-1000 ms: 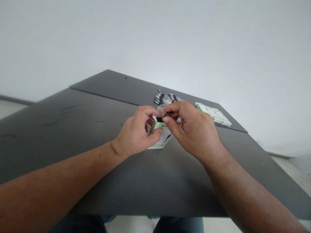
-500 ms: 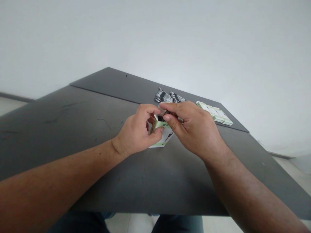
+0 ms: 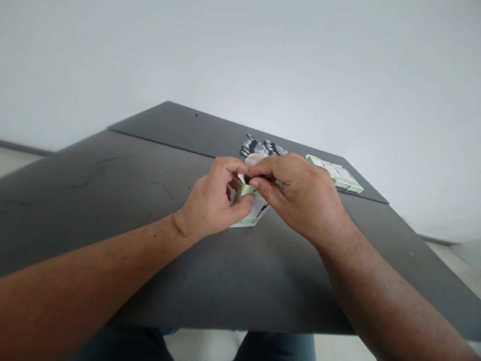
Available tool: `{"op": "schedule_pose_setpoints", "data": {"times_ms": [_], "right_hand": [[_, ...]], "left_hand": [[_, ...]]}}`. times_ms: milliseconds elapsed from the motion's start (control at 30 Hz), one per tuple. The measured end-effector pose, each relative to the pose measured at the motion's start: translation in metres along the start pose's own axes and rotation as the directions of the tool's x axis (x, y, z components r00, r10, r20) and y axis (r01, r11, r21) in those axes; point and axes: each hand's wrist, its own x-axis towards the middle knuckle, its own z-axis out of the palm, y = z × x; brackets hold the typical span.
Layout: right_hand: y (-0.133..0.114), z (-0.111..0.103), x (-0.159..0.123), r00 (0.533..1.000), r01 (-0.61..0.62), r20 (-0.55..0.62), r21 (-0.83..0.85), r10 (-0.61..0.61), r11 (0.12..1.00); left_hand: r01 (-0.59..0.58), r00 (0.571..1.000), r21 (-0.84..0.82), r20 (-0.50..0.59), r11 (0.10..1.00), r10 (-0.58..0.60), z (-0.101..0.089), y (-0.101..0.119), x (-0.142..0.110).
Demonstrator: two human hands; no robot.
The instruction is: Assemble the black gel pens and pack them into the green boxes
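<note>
Together, the left hand (image 3: 212,203) and right hand (image 3: 300,198) close over a white card with pale green edges (image 3: 255,213), near the middle of a dark grey tabletop (image 3: 112,250). The left hand grasps the card, its fingers curled behind and its thumb (image 3: 244,199) pressing on a green strip. The right thumb and forefinger pinch a small black piece (image 3: 247,179) at the card's far end; how the two join is hidden. Whether the card touches the tabletop, one cannot tell. Farther off, a heap of black-and-white strips (image 3: 263,146) lies on a second dark panel (image 3: 169,128), with a pale green and white card stack (image 3: 334,174) to its right.
</note>
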Motion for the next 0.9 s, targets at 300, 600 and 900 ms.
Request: {"op": "schedule_pose_setpoints", "data": {"times_ms": [300, 600, 900], "right_hand": [[0.009, -0.010, 0.003, 0.996, 0.054, 0.069, 0.031, -0.056, 0.998], [0.004, -0.011, 0.003, 1.000, 0.007, 0.029, 0.046, -0.008, 0.999], [0.003, -0.023, 0.005, 0.990, 0.124, 0.087, -0.120, -0.114, 0.985]], "left_hand": [[0.033, 0.999, -0.065, 0.013, 0.997, -0.033, 0.001, -0.001, -0.001], [-0.016, 1.000, -0.070, -0.004, 0.997, 0.016, 0.001, -0.001, 0.000], [-0.002, 1.000, -0.071, 0.014, 0.997, 0.003, 0.001, -0.002, -0.001]]}}
